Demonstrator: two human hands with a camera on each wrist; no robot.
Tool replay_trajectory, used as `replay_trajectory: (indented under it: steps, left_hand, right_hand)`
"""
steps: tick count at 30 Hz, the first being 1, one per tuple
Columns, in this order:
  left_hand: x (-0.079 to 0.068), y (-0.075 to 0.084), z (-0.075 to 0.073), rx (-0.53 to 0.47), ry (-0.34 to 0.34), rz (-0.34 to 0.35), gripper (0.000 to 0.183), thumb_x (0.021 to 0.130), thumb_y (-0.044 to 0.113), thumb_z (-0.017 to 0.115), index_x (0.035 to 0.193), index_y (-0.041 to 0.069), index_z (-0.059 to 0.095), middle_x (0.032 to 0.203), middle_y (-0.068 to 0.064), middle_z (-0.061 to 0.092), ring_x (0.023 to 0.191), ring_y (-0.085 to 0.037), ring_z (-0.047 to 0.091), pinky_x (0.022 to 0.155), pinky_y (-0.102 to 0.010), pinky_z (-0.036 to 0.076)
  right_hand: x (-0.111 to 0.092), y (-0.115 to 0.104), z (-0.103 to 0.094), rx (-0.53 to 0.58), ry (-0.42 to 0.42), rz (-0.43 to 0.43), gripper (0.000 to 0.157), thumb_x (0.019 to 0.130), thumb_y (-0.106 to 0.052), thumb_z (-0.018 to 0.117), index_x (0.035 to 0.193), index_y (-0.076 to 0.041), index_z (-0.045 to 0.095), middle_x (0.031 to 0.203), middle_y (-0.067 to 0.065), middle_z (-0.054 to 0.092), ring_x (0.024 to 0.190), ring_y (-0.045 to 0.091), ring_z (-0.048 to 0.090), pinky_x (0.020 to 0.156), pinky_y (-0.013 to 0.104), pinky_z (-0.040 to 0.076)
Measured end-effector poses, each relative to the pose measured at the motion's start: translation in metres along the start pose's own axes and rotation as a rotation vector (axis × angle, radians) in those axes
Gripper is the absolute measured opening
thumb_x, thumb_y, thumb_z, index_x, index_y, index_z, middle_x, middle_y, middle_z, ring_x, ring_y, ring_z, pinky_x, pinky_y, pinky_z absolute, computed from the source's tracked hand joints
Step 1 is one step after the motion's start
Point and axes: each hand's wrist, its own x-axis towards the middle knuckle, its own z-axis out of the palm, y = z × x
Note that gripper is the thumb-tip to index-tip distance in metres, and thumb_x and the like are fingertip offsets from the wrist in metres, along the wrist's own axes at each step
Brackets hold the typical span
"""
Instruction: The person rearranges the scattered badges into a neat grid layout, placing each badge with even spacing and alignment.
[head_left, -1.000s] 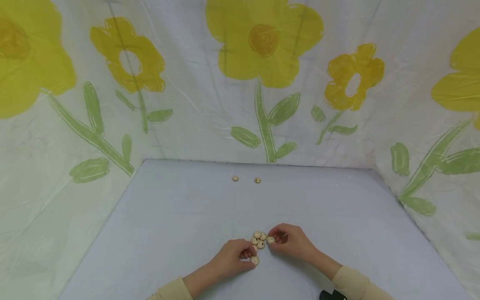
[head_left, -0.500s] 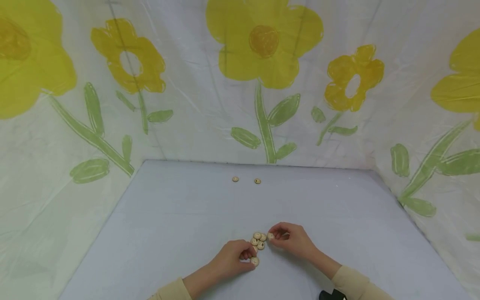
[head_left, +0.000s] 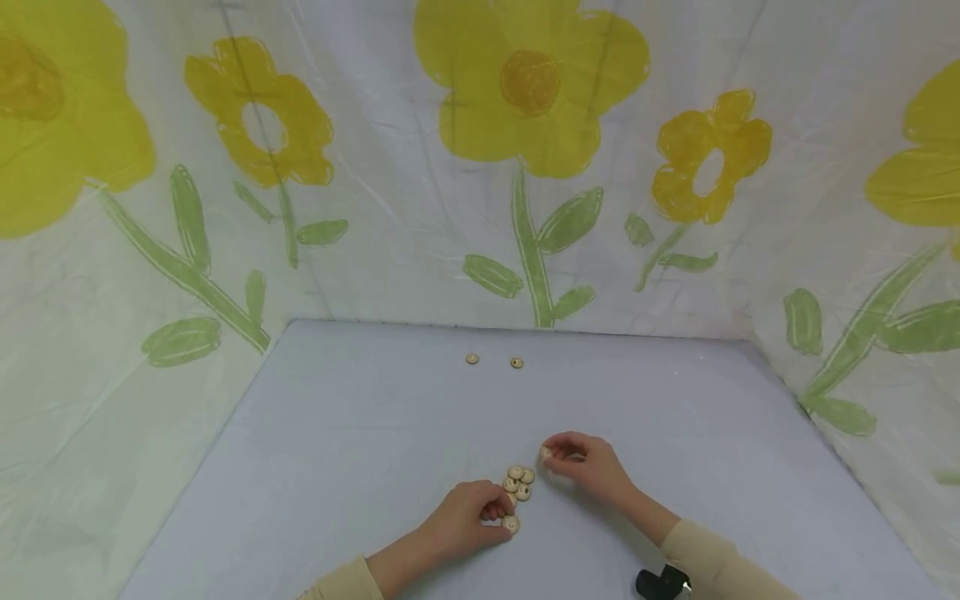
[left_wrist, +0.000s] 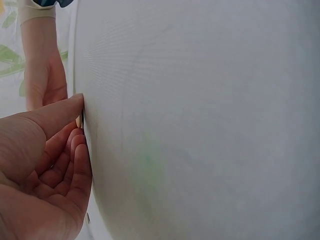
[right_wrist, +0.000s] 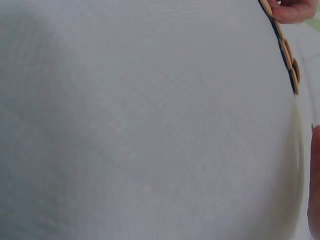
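Note:
Small round wooden buttons lie in a cluster near the table's front. My left hand rests on the table at the cluster's near end, with a wooden button between its thumb and curled fingers. In the left wrist view, that button's edge shows between the thumb and fingers. To the right and beyond the cluster, my right hand pinches another wooden button between thumb and fingertips. Just part of the right hand enters the right wrist view, and its button is out of sight there.
Two more buttons lie apart near the table's far edge, a left one and a right one. A black device is by the right sleeve. A white curtain with painted flowers stands behind the pale table.
My right hand has moved away from me, carrying its button from beside the cluster to a little beyond it. The left hand and the cluster have stayed in place.

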Motion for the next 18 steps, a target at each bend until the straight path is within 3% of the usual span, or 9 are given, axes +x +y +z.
replay_trajectory:
  steps: [10,18]
  left_hand:
    - [0.0,-0.003,0.002,0.008,0.008,0.036,0.018,0.077,0.008,0.08,0.09,0.012,0.067,0.079,0.009,0.058,0.073,0.0,0.053,0.068,-0.019,0.047]
    - [0.0,-0.001,0.003,-0.008,0.012,0.022,0.019,0.077,0.007,0.081,0.088,0.012,0.066,0.078,0.008,0.058,0.073,-0.001,0.053,0.068,-0.019,0.047]
  right_hand:
    - [0.009,0.01,-0.002,0.039,0.029,0.006,0.024,0.084,-0.019,0.077,0.104,-0.006,0.071,0.088,0.0,0.069,0.08,0.012,0.064,0.07,0.026,0.052]
    - [0.012,0.007,-0.004,0.062,0.055,0.095,0.026,0.085,-0.018,0.076,0.107,-0.005,0.07,0.089,0.003,0.067,0.081,0.013,0.062,0.069,0.024,0.049]
